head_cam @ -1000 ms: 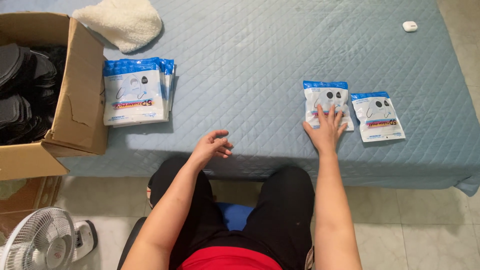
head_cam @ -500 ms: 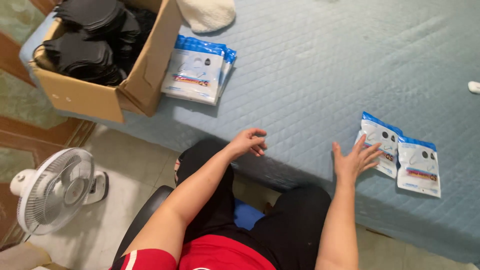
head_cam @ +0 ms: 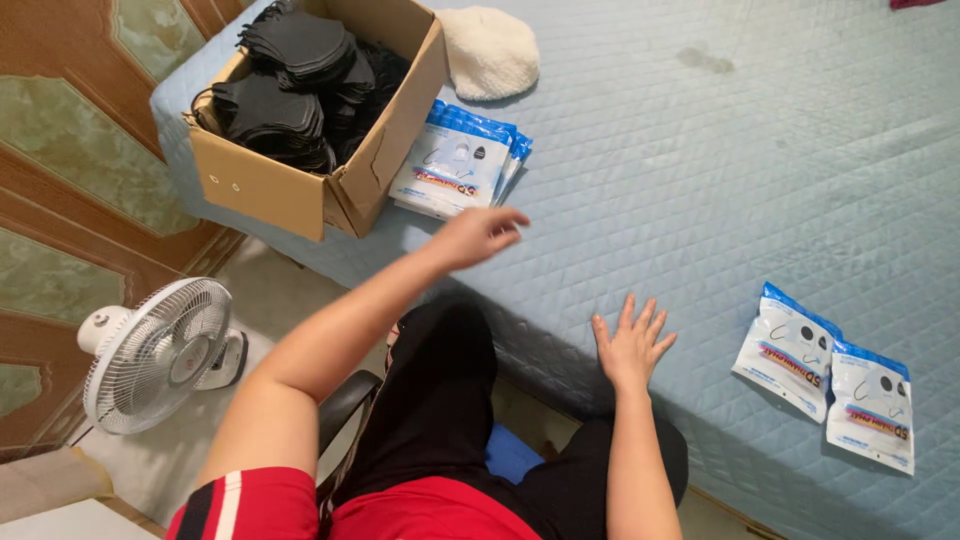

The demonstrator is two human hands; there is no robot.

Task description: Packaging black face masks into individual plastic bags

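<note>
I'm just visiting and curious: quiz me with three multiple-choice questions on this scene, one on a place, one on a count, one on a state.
1. Where is the stack of pouches?
A. beside the cardboard box
B. on the floor
C. inside the fan

2. How many pouches lie at the right?
A. two
B. five
C. none

3. What is the right hand doing?
A. gripping a pouch
B. lying flat and open on the bed cover
C. holding a mask

Answers: 1 A, the stack touches the box's side. 2 A, two lie side by side. 3 B, fingers spread, nothing held.
</note>
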